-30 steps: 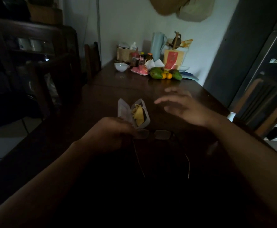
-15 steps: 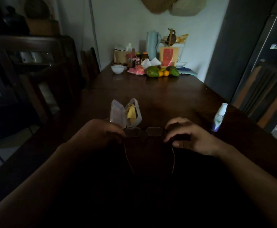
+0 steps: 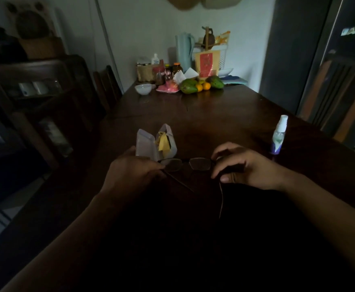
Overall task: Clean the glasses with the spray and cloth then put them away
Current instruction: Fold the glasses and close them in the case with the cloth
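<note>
1. The thin, dark-rimmed glasses (image 3: pixel 188 164) are in the middle of the dark brown wooden table (image 3: pixel 225 114), close to the person. Both hands hold them, and I cannot tell if they touch the table top.
2. The left hand (image 3: pixel 134 171) holds the left end of the glasses. Its fingers are curled round the rim by that lens.
3. The right hand (image 3: pixel 242 165) pinches the right end of the glasses. One fingertip is on top and the thumb is below, and the other fingers are bent.
4. Both side arms of the glasses are folded out and point back toward the person (the room is dim, so these thin arms are hard to see).
5. A clear plastic case (image 3: pixel 149 144) stands open on the table, just behind the left hand. A yellow cloth (image 3: pixel 163 142) is tucked inside it.
6. A small clear spray bottle (image 3: pixel 278 135) with a white top and a purple bottom stands upright. It is to the right of the right hand, near it but not touching.
7. At the far end of the table there are big green fruits (image 3: pixel 188 86), little oranges (image 3: pixel 203 86), a small white bowl (image 3: pixel 143 89) and a tall pale blue jug (image 3: pixel 184 49).
</note>
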A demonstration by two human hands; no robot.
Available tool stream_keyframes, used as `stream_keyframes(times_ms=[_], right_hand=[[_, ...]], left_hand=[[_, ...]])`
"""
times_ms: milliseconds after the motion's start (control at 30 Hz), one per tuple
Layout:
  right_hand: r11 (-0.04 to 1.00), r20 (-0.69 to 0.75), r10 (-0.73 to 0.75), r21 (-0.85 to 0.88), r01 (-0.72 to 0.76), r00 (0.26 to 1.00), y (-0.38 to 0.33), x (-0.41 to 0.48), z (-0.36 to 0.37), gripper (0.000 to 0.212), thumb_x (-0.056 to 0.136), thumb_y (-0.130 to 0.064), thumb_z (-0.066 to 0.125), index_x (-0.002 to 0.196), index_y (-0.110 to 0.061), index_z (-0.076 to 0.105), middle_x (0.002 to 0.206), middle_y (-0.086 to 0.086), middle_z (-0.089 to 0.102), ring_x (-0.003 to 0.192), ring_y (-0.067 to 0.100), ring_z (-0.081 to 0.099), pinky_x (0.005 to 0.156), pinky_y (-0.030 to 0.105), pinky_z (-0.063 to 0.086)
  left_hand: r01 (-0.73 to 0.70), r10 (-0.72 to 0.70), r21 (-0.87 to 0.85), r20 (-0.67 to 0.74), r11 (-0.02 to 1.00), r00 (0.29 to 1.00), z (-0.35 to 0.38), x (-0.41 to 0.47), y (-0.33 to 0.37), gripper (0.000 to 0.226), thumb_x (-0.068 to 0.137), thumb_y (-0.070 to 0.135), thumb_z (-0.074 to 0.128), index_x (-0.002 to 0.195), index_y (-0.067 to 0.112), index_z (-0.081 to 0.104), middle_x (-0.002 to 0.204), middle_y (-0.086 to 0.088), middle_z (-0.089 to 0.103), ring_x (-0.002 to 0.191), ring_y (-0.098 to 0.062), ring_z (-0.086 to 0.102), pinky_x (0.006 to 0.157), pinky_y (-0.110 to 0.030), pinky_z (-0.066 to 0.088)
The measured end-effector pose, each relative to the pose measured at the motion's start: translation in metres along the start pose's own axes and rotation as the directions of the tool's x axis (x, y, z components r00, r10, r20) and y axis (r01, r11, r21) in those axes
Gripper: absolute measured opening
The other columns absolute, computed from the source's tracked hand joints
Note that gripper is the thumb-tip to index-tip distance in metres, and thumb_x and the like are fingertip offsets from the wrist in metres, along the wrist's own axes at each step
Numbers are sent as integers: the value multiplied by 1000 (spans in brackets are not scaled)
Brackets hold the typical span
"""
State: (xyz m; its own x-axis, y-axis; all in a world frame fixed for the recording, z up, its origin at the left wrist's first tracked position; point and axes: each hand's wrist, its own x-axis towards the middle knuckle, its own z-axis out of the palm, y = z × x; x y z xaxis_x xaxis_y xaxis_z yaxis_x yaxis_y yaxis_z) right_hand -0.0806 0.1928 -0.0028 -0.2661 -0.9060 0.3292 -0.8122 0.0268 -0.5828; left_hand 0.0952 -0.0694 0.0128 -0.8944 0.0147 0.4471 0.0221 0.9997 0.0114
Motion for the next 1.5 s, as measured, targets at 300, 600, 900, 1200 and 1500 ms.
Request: stream_keyframes(times_ms=[300, 600, 900, 1200, 1500], right_hand=[[999, -25, -28, 31, 28, 999, -4, 1, 5, 16, 82, -17, 77, 98, -19, 79, 132, 2, 55, 126, 12, 52, 107, 25, 40], [999, -45, -10, 35, 11, 999, -3, 1, 7, 16, 82, -17, 77, 98, -19, 79, 131, 0, 57, 125, 11, 53, 106, 21, 39], [1000, -73, -4, -3, 4, 997, -7, 2, 8, 19, 81, -21, 75, 98, -15, 79, 125, 4, 59, 119, 7, 55, 103, 18, 40], [995, -264, -29, -103, 1, 964, -3, 12, 18, 13, 81, -15, 80, 94, -17, 80, 102, 1, 68, 101, 10, 64, 91, 25, 50], [988, -318, -76, -150, 29, 945, -2, 15, 21, 15, 80, -15, 80, 95, -15, 80, 99, 2, 69, 96, 7, 64, 87, 19, 48]], left_hand=[[149, -147, -40, 36, 988, 988, 11, 7, 7, 50, 86, 65, 26, 96, 44, 70, 109, 18, 70, 110, -13, 57, 108, -43, 25], [125, -128, -245, 2, 961, 992, 22, 14, 5, 15, 89, 37, 60, 95, 32, 72, 90, 11, 75, 88, -4, 64, 105, -33, 30], [252, -250, -62, 34, 966, 968, 24, 16, 6, 26, 88, 54, 51, 90, 36, 69, 73, 15, 67, 65, 2, 56, 53, -18, 37], [108, -106, -90, 18, 990, 994, 22, 14, 9, 22, 89, 48, 54, 92, 35, 72, 83, 15, 72, 76, -4, 61, 63, -26, 46], [3, 0, -112, 25, 994, 1000, 21, 12, 3, 24, 90, 46, 51, 91, 34, 71, 80, 15, 71, 74, -5, 62, 66, -29, 50]])
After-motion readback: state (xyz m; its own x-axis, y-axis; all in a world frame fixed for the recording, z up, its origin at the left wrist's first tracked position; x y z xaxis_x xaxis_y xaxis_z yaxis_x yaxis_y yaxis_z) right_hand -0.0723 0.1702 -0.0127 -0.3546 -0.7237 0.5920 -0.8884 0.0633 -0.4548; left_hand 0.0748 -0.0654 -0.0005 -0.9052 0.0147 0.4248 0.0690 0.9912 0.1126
